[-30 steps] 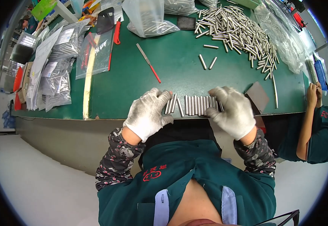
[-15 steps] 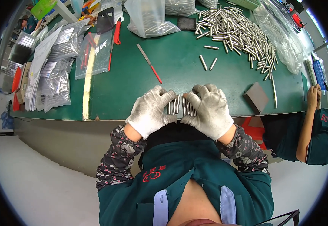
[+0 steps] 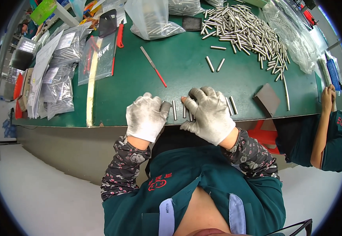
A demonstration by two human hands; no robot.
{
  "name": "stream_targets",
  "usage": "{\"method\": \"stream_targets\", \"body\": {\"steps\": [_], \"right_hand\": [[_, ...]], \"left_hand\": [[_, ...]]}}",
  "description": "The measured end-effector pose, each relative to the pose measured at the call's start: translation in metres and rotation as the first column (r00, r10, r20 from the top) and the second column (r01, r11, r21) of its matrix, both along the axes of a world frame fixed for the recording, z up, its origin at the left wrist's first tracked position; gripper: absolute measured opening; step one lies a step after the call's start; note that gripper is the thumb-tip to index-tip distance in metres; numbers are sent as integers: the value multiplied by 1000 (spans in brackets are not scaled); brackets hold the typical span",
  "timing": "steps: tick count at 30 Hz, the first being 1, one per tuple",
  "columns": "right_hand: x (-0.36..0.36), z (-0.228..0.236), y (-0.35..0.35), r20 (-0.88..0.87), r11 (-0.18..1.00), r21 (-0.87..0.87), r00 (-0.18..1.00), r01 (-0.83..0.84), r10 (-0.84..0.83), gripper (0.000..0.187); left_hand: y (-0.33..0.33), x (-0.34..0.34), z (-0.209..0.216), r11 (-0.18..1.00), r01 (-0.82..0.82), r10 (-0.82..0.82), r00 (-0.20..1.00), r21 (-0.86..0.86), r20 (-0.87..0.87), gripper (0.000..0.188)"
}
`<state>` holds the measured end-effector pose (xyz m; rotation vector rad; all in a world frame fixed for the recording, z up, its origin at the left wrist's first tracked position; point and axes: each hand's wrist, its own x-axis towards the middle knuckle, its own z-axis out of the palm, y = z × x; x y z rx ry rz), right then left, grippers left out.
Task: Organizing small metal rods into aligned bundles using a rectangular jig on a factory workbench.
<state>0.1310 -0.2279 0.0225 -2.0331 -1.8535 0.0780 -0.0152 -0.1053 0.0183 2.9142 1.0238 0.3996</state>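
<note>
Your left white-gloved hand, fingers curled; your right white-gloved hand, fingers bent over short silver metal pins near the edge of the green worktop — holds unclear. Roughly lined up: a few; not yet: the far silver heap.

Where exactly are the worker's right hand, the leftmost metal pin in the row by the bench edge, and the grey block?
Right hand (image 3: 209, 114): head view, back of the glove.
Leftmost metal pin (image 3: 174, 110): head view, middle of its shaft.
Grey block (image 3: 267, 100): head view, middle of its upper face.
</note>
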Motion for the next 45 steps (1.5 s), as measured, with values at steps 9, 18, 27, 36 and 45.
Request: {"method": "stream_targets", "body": {"steps": [9, 18, 27, 36, 45], "right_hand": [[26, 14, -5, -49, 995, 97, 998, 34, -30, 54], [85, 4, 48, 3, 838, -180, 852, 515, -523, 48], [111, 7, 26, 158, 887, -269, 926, 375, -343, 16], [93, 7, -44, 304, 982, -174, 952, 73, -17, 9], [90, 10, -71, -400, 1000, -22, 917, -19, 9, 29]], "left_hand": [[-9, 2, -4, 958, 214, -191, 973, -191, 130, 12], [-18, 13, 5, 936, 205, -163, 973, -285, 165, 44], [-18, 16, -1, 886, 443, -395, 876, -138, 276, 92], [-32, 36, -18, 826, 554, -540, 831, -103, 135, 103], [-44, 59, 5, 831, 541, -535, 841, -126, 83, 92]]}}
